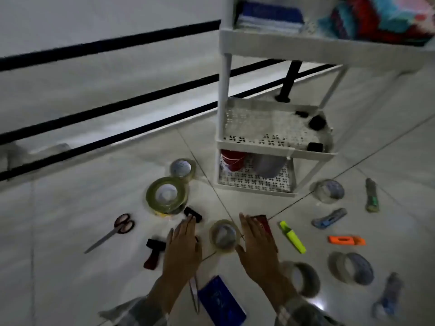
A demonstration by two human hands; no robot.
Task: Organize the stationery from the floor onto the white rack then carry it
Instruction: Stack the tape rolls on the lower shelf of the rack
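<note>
Down on the grey tiled floor, a small roll of clear tape is seen lying flat between the two hands. The left hand and the right hand are held open with straight fingers, one on each side of the roll, and nothing is gripped. Whether the roll is touched cannot be told. A flat dark red box is partly hidden under the right fingers. A yellow highlighter pen and an orange plastic cutter are laid out to the right. A big roll of yellowish tape, a small black clip and scissors with dark red handles are found to the left. A dark blue flat box is placed near the wrists. The tall white plastic rack is stood on the floor just past the hands. A red cup is kept on its bottom shelf, and small black things are set on the middle shelf.
</note>
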